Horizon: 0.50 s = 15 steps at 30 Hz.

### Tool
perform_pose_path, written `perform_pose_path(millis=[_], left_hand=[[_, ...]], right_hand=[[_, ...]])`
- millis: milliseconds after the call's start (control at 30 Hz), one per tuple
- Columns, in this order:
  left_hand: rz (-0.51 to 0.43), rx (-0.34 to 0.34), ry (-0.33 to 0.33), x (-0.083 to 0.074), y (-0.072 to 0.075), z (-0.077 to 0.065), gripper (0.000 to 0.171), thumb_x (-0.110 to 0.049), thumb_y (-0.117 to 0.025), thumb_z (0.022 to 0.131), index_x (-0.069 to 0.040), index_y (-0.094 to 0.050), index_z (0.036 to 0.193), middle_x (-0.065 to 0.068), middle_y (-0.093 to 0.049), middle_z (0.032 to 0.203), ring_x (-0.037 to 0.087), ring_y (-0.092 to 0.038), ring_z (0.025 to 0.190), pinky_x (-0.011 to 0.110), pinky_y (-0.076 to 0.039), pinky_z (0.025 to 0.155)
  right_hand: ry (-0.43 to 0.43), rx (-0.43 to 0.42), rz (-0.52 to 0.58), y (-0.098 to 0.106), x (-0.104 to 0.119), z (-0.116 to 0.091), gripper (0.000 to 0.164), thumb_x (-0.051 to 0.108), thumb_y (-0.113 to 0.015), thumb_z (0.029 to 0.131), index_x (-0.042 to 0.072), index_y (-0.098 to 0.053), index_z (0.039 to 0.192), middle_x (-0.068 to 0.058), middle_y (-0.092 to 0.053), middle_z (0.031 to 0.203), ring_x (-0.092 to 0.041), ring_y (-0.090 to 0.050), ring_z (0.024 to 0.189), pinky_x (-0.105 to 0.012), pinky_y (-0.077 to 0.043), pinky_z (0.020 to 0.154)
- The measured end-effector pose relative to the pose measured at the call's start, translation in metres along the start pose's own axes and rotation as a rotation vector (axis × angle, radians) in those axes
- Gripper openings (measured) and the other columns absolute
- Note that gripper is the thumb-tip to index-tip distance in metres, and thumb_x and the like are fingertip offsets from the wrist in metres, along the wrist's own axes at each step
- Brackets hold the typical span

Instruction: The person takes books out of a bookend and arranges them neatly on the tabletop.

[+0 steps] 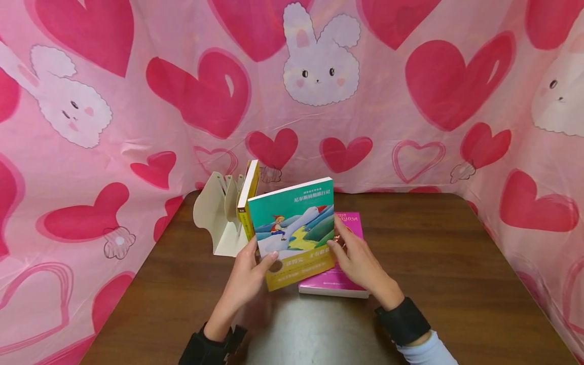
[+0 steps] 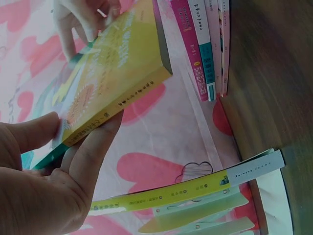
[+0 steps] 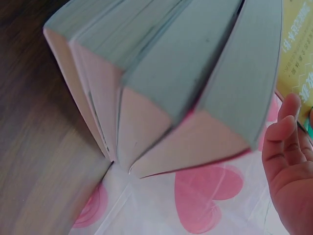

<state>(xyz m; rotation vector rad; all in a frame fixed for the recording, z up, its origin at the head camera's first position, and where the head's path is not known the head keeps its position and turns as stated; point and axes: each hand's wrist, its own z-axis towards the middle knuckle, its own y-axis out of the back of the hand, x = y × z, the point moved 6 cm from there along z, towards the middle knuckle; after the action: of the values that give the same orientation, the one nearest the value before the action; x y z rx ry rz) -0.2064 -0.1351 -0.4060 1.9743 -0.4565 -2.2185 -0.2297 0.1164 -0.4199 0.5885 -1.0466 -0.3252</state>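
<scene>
A teal picture-covered book [image 1: 292, 215] with a yellow band is held up, tilted, over the table. My left hand [image 1: 244, 276] grips its lower left corner, thumb on the front cover and fingers behind. At the right edge, my right hand [image 1: 358, 258] holds it with the thumb in front; its other fingers are partly hidden behind the book. The left wrist view shows the yellow lower spine [image 2: 117, 103] between thumb and fingers. Behind and below the right hand lies a stack of several books, a magenta book [image 1: 333, 284] on top.
To the left stands a cream book rack [image 1: 207, 213] with dividers. A yellow-spined book [image 1: 248, 187] stands upright at its right side, partly covered by the held book. The brown wooden table [image 1: 433, 253] meets a pink heart-print cloth [image 1: 383, 157] at the back and sides.
</scene>
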Motion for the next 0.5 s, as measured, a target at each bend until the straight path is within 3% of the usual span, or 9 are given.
perform_pose_path(millis=[133, 333, 500], left_hand=[[0.002, 0.003, 0.001, 0.000, -0.002, 0.003, 0.053, -0.010, -0.067, 0.102, -0.015, -0.047, 0.151, 0.014, -0.064, 0.141, 0.037, -0.067, 0.123, 0.059, -0.056, 0.099], [0.014, 0.041, 0.021, 0.001, -0.007, 0.007, 0.060, -0.012, -0.065, 0.103, -0.016, -0.036, 0.156, 0.014, -0.059, 0.146, 0.035, -0.063, 0.128, 0.059, -0.053, 0.104], [0.070, 0.088, 0.022, -0.002, -0.010, 0.012, 0.063, -0.013, -0.061, 0.105, -0.016, -0.027, 0.157, 0.015, -0.055, 0.148, 0.034, -0.060, 0.131, 0.061, -0.052, 0.106]], right_hand=[[-0.005, -0.003, 0.008, 0.001, -0.002, 0.000, 0.082, 0.010, -0.069, 0.100, 0.012, -0.022, 0.166, -0.019, -0.059, 0.139, -0.029, -0.061, 0.110, -0.051, -0.063, 0.093], [-0.035, -0.003, 0.001, 0.004, -0.003, -0.001, 0.083, 0.012, -0.071, 0.099, 0.015, -0.023, 0.167, -0.010, -0.062, 0.114, -0.021, -0.061, 0.089, -0.037, -0.064, 0.073], [-0.049, 0.005, -0.009, 0.006, -0.004, -0.002, 0.083, 0.012, -0.070, 0.099, 0.015, -0.022, 0.167, -0.008, -0.062, 0.113, -0.019, -0.060, 0.087, -0.032, -0.062, 0.070]])
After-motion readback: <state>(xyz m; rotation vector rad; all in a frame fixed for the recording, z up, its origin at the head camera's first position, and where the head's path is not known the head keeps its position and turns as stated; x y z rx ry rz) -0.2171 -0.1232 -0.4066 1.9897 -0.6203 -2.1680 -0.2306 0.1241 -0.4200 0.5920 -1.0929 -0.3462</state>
